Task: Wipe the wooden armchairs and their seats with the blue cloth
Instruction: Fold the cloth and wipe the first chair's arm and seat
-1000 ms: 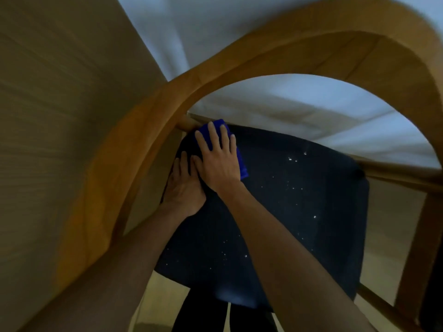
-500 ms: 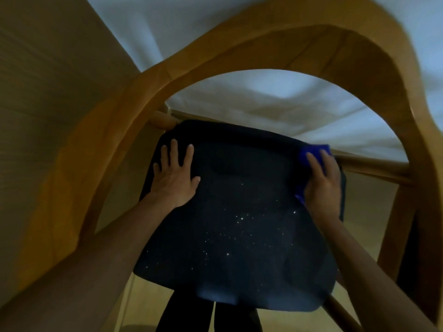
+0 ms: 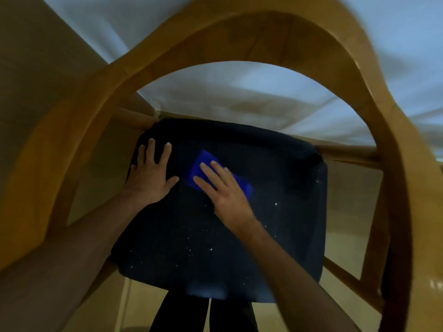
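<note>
Small bright-blue soft cloth: we judge it limp, light, probably slide-prone; right hand grip spread flat atop, pinching nothing; left hand splayed on dark navy padded seat.

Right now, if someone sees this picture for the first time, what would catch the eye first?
Probably the blue cloth, bright against the dark seat, pressed flat under the right hand near the seat's middle. Beside it the left hand lies spread at the seat's far left corner. The curved wooden armchair frame arches over both, and white specks dot the seat's near part.
</note>
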### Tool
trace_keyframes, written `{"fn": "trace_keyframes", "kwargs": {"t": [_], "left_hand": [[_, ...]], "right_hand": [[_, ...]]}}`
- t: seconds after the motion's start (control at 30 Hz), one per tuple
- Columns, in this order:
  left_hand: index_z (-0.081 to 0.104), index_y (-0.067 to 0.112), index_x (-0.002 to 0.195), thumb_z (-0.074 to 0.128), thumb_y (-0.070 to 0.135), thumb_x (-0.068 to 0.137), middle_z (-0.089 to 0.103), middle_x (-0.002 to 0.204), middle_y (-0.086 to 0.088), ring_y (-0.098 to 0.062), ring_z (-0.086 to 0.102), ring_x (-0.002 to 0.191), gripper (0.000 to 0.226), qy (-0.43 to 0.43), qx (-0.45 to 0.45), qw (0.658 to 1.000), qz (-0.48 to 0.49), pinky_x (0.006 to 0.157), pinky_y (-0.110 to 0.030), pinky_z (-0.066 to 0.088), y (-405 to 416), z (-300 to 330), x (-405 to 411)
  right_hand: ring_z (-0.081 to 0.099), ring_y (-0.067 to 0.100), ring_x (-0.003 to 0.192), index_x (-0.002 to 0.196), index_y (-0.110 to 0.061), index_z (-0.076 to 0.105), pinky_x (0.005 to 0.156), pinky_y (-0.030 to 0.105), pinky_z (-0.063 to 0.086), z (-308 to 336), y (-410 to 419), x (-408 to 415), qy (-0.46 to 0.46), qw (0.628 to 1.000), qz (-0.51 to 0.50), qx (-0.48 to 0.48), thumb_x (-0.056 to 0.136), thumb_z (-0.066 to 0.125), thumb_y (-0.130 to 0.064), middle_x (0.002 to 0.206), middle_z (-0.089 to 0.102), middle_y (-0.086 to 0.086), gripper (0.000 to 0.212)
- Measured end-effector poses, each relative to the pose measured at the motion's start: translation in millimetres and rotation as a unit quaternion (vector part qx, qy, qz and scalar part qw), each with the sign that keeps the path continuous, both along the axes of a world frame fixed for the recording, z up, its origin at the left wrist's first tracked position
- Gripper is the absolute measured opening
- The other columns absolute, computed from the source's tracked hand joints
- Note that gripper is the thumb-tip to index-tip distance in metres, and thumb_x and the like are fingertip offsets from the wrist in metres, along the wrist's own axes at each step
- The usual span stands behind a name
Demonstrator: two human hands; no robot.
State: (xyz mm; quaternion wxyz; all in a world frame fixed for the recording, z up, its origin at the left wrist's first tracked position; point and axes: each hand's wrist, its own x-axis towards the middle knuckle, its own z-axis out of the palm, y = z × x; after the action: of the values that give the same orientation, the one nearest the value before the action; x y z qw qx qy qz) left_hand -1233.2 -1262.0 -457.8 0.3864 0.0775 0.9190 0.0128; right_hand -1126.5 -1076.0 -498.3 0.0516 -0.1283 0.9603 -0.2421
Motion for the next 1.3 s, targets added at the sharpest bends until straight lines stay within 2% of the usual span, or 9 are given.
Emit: {"fn": "trace_keyframes", "kwargs": {"t": [0.17,0.3,0.43,0.6,0.73,0.83,1.07,1.17,1.3], "left_hand": [[-0.014,0.028,0.15,0.048,0.047,0.094,-0.026,0.156,-0.009,-0.034,-0.016,0.144,0.085,0.003,-0.001,1.0,-0.003,0.114,-0.059,0.017,-1,-3,1],[-0.014,0.027,0.15,0.048,0.044,0.095,-0.027,0.155,-0.01,-0.035,-0.018,0.144,0.084,0.001,0.004,1.0,0.002,0.112,-0.061,0.015,-1,-5,2],[-0.015,0.026,0.151,0.047,0.041,0.096,-0.029,0.155,-0.011,-0.035,-0.02,0.143,0.084,0.0,0.0,1.0,0.006,0.113,-0.061,0.012,1,-5,2],[-0.013,0.027,0.151,0.049,0.041,0.095,-0.027,0.156,-0.009,-0.034,-0.018,0.144,0.085,-0.011,-0.004,1.0,0.011,0.114,-0.059,0.013,2,1,-2],[-0.007,0.023,0.152,0.052,0.041,0.094,-0.021,0.157,-0.013,-0.038,-0.013,0.144,0.085,0.006,-0.021,1.0,-0.006,0.114,-0.057,0.018,7,5,-4],[-0.009,0.031,0.151,0.05,0.034,0.097,-0.024,0.156,-0.01,-0.037,-0.016,0.144,0.08,0.034,-0.006,0.996,-0.079,0.113,-0.059,0.017,9,5,-1],[-0.003,0.041,0.15,0.049,0.02,0.098,-0.026,0.156,0.0,-0.03,-0.022,0.144,0.076,-0.01,0.036,0.997,-0.07,0.113,-0.06,0.015,10,3,-6],[-0.003,0.043,0.15,0.049,0.019,0.098,-0.028,0.156,0.002,-0.028,-0.024,0.143,0.077,-0.025,0.042,0.997,-0.062,0.114,-0.059,0.011,8,4,-9],[-0.004,0.044,0.149,0.047,0.016,0.098,-0.031,0.154,0.005,-0.026,-0.027,0.143,0.077,-0.047,0.049,0.996,-0.057,0.114,-0.058,0.009,7,6,-10]], "right_hand": [[0.018,0.036,0.143,0.141,-0.017,0.043,0.11,0.06,0.027,5,136,43,-0.025,0.97,-0.242,0.005,0.072,0.059,0.011,0.155,0.021,0.012,0.076],[0.034,0.035,0.134,0.143,-0.009,0.039,0.109,0.042,0.031,8,169,70,-0.073,0.856,-0.509,-0.062,0.09,0.04,-0.012,0.148,0.032,0.021,0.053],[0.033,0.029,0.137,0.14,-0.011,0.044,0.109,0.049,0.035,7,128,65,-0.045,0.834,-0.547,-0.057,0.089,0.041,-0.002,0.148,0.035,0.015,0.052],[0.026,0.035,0.139,0.134,-0.018,0.047,0.111,0.057,0.028,12,-11,69,-0.019,0.975,-0.22,-0.03,0.07,0.036,0.001,0.146,0.041,0.014,0.068],[0.03,0.036,0.139,0.143,-0.026,0.037,0.11,0.053,0.03,11,-16,80,-0.027,0.997,0.053,0.058,0.065,0.072,-0.011,0.152,0.034,0.01,0.087],[0.04,0.042,0.132,0.135,-0.026,0.05,0.105,0.059,0.035,6,32,48,0.02,0.997,0.037,0.061,0.075,0.053,-0.009,0.147,0.041,0.014,0.062],[0.033,0.042,0.136,0.135,-0.008,0.051,0.111,0.053,0.03,9,51,-38,-0.028,0.963,-0.266,-0.027,0.071,0.051,0.012,0.147,0.039,0.02,0.067],[0.035,0.038,0.135,0.13,-0.009,0.057,0.115,0.042,0.025,3,0,26,0.004,0.987,-0.148,-0.06,0.072,0.05,0.012,0.143,0.044,0.018,0.062],[0.027,0.028,0.14,0.139,-0.023,0.042,0.117,0.043,0.022,13,-35,154,-0.036,0.989,0.145,0.023,0.074,0.077,-0.024,0.152,0.03,0.007,0.074]]}}
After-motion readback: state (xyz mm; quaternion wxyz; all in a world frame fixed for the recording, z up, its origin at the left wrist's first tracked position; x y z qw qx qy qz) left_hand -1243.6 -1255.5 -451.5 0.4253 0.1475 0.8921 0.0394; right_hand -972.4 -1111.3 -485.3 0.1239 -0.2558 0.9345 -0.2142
